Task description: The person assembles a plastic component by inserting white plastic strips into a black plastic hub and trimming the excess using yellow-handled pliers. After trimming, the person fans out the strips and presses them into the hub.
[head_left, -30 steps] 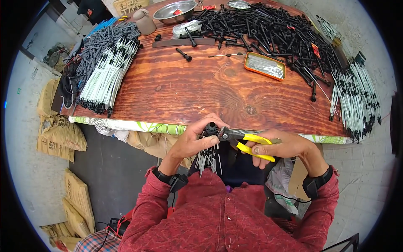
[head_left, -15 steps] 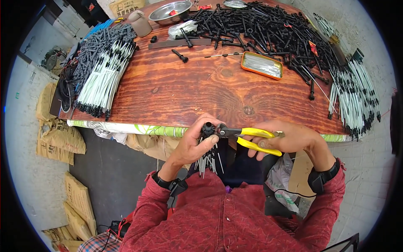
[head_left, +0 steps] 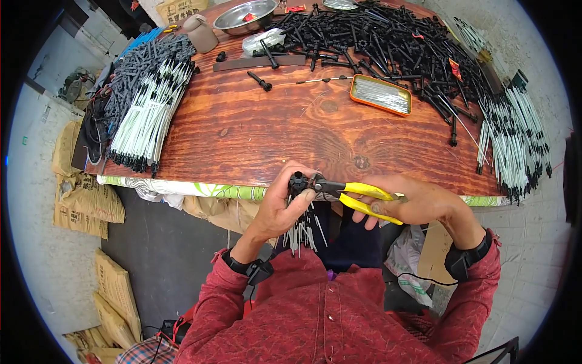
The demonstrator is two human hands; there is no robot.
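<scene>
My left hand [head_left: 280, 203] is closed round a black plastic part [head_left: 297, 182] with a round open top, just off the table's front edge. Below that hand hangs a cluster of thin pale rods [head_left: 301, 233], some with black ends. How they join the black part is hidden by the fingers. My right hand [head_left: 421, 199] grips yellow-handled pliers [head_left: 371, 192], whose handles are spread a little. The dark plier jaws meet the right side of the black part beside my left thumb. Exactly what lies between the jaws I cannot make out.
A large heap of black plastic parts [head_left: 376, 42] covers the table's back right. Closer in is an orange-rimmed tin [head_left: 381, 96] of thin metal pins. Bundles of pale rods lie at left [head_left: 148, 121] and right [head_left: 515, 139]. A metal bowl [head_left: 245, 17] stands at the back.
The plier handles have come slightly closer together and shifted a little left. My left hand and the black part have moved slightly left and up.
</scene>
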